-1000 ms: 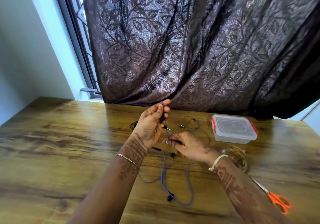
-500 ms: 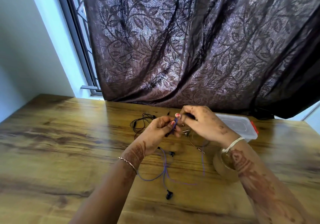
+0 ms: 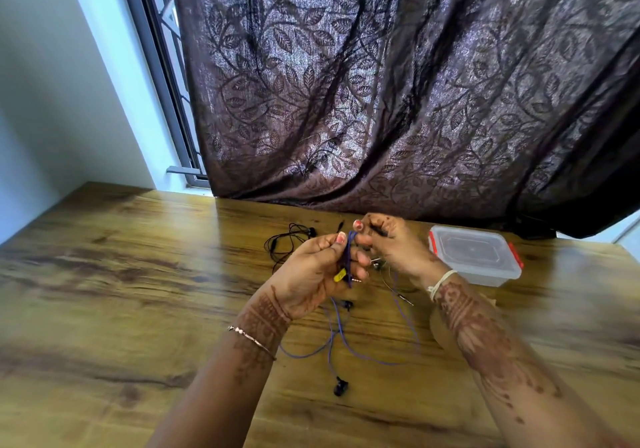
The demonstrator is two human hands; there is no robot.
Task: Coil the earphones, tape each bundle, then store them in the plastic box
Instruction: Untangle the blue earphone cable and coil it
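My left hand [image 3: 313, 274] grips a small coil of the purple earphones [image 3: 341, 335] near their yellow-tipped plug, above the table's middle. My right hand [image 3: 393, 245] pinches the same purple cable just beside the left fingertips, looping it over them. The rest of the purple cable trails down onto the wooden table [image 3: 104, 292], with a black earbud [image 3: 340, 387] lying near me. A black pair of earphones [image 3: 287, 241] lies loose behind my left hand. The plastic box [image 3: 474, 257], clear with red clips and its lid on, sits to the right.
A thin pale cable [image 3: 398, 286] lies under my right wrist. A dark patterned curtain [image 3: 398, 84] hangs along the table's far edge, with a window frame at the left. A blurred tape roll [image 3: 441, 323] is partly hidden by my right forearm.
My right hand rose from the table to meet the left, bringing the purple cable over the left fingers. The left hand lowered slightly. The loop on the table shrank. The camera view shifted.
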